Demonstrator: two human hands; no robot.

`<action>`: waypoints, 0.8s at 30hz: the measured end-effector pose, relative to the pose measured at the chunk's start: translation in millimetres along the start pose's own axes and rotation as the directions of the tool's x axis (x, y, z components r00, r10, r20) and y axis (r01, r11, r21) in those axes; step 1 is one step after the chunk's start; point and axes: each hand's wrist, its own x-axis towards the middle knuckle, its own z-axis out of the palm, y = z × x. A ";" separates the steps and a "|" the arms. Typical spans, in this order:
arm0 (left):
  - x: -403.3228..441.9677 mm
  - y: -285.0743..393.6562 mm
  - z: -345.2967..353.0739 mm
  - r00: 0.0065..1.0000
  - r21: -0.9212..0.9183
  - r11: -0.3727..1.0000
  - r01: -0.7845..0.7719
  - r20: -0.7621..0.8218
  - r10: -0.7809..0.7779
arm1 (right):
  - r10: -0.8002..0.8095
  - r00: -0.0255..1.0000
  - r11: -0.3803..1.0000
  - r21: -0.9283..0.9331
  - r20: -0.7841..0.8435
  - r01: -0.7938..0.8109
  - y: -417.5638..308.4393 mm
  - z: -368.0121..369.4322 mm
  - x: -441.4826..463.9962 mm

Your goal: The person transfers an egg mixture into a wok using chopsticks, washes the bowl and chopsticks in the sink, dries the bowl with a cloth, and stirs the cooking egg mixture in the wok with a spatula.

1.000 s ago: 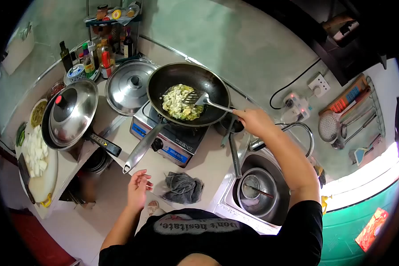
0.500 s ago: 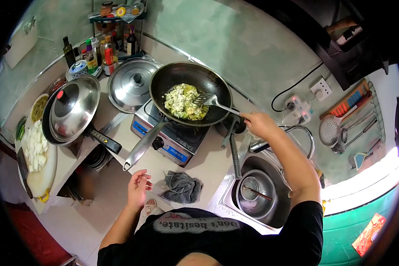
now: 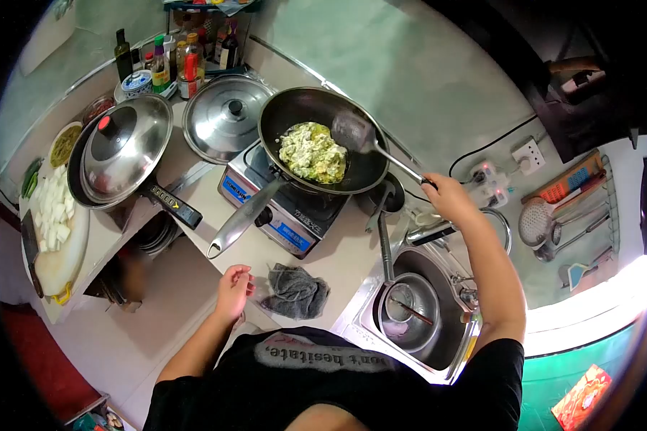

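A dark wok (image 3: pixel 366 169) sits on the portable stove (image 3: pixel 292 228), its long metal handle pointing toward the lower left. Pale yellow-green food (image 3: pixel 313 153) lies in the middle of the wok. My right hand (image 3: pixel 449 197) is closed around the handle of a metal spatula (image 3: pixel 394 155). The spatula's blade is blurred and stands just right of the food, over the wok. Below the end of the wok's handle, my left hand (image 3: pixel 235 291) has loosely curled fingers that are apart, with nothing in them. A grey cloth (image 3: pixel 296 292) lies to its right.
A lidded pan (image 3: pixel 128 154) stands at left, beside a board (image 3: pixel 68 262) with chopped white pieces and a knife. Behind are a large lid (image 3: pixel 226 128) and bottles (image 3: pixel 191 66). A sink (image 3: pixel 449 337) holds a metal bowl (image 3: pixel 418 335); utensils hang at right.
The spatula in my right hand has moved right, off the food, and its blade has turned. The whole view has shifted a little. My left hand remains empty.
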 end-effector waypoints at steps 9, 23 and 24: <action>-4.3 -19.2 -16.1 0.994 0.000 0.999 0.040 -0.098 -0.040 | -0.136 0.988 0.976 -0.181 -0.066 0.122 0.9 27.6 18.0; -5.0 -21.3 -8.0 0.996 0.012 0.999 0.035 -0.087 -0.034 | -0.260 0.961 0.945 -0.229 -0.097 0.232 -42.7 32.6 27.7; -6.1 -20.5 -6.0 0.997 0.021 0.999 0.029 -0.072 -0.027 | -0.255 0.964 0.946 -0.223 -0.071 0.234 -48.8 39.3 30.0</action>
